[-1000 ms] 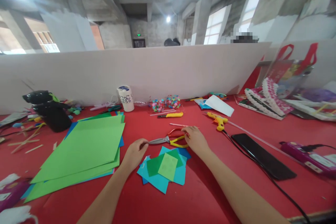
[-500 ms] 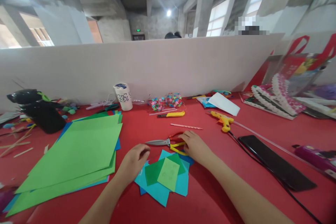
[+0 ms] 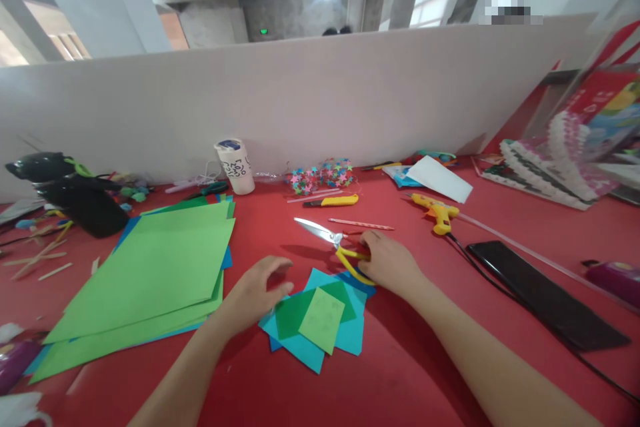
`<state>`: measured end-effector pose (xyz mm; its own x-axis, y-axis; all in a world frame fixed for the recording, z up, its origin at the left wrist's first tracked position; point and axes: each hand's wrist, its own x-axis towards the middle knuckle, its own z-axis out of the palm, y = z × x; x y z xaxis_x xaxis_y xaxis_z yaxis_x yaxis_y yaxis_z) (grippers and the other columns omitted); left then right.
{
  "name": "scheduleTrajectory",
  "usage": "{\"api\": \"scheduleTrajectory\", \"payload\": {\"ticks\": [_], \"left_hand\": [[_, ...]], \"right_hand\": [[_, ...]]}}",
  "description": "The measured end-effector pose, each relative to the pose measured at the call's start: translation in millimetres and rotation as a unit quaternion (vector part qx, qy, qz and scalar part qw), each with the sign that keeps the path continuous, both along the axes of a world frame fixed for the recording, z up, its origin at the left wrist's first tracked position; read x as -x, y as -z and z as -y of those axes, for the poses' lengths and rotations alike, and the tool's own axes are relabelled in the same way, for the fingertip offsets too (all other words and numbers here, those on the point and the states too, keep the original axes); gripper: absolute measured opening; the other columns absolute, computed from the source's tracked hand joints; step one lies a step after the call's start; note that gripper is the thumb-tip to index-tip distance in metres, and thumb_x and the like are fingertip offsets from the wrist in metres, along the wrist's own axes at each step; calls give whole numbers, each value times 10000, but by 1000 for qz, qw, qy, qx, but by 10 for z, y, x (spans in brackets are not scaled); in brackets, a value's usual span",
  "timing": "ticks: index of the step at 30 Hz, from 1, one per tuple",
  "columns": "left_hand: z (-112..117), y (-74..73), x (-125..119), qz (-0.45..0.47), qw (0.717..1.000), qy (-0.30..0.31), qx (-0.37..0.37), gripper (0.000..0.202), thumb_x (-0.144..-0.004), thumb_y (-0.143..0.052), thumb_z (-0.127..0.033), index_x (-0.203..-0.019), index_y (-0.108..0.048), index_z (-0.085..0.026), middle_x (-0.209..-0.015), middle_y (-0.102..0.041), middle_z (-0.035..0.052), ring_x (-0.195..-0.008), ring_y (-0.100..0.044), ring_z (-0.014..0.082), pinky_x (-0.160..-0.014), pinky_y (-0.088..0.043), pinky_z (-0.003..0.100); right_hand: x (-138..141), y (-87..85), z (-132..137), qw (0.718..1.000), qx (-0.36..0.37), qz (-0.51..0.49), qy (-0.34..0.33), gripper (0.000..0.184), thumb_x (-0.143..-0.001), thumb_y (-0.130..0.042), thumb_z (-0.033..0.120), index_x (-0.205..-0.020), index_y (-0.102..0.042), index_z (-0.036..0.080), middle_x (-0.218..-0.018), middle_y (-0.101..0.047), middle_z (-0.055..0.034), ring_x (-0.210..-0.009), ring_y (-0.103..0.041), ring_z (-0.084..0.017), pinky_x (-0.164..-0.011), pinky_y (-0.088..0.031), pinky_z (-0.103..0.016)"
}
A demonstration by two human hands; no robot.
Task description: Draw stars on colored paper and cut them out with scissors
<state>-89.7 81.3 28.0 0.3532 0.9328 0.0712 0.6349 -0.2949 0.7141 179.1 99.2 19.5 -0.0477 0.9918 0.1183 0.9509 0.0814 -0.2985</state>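
My right hand [image 3: 393, 261] is closed on the handles of a pair of scissors [image 3: 327, 235] with one yellow and one red handle. The blades are together, point to the left and look lifted off the table. My left hand [image 3: 257, 292] holds nothing, its thumb and fingers apart, at the left edge of some cut paper pieces. In that small pile, a light green piece [image 3: 323, 320] lies on top of a dark green piece [image 3: 290, 313], with light blue pieces [image 3: 354, 335] beneath.
Left lies a stack of green sheets [image 3: 150, 267], with a black bottle [image 3: 75, 193] and a white cup [image 3: 235, 167] behind. A yellow utility knife [image 3: 333, 201], a pencil [image 3: 361, 223], a yellow glue gun [image 3: 435, 212] and a black phone-like slab [image 3: 545, 297] lie ahead and right. A white partition [image 3: 300, 107] closes the back.
My right hand has picked the scissors up, and their blades have swung to point further up and away. My left hand has opened its fingers. The view has tilted down slightly.
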Motion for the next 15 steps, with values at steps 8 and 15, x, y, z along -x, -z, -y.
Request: {"api": "scheduleTrajectory", "payload": {"ticks": [8,15], "left_hand": [[322,47,-316,-123,987,96,-33,709,-634,-679,-470,-1268,-470,-232,-1252,-474,96,-1185,-394,296,-1029,-299,453],[343,173,-444,-99,993,57,21,459,-707,-591,-289,-1152,-514,-204,-1224,-469,115,-1181,-381,298,-1022,-295,460]], "right_hand": [[3,-88,30,994,18,-84,60,229,-755,-610,278,-963,-594,183,-939,-694,-101,-835,-631,-270,-568,-354,-265],[193,-73,142,989,23,-149,-6,194,-742,-613,267,-910,-595,173,-848,-702,-89,-749,-635,-230,-567,-365,-252]]}}
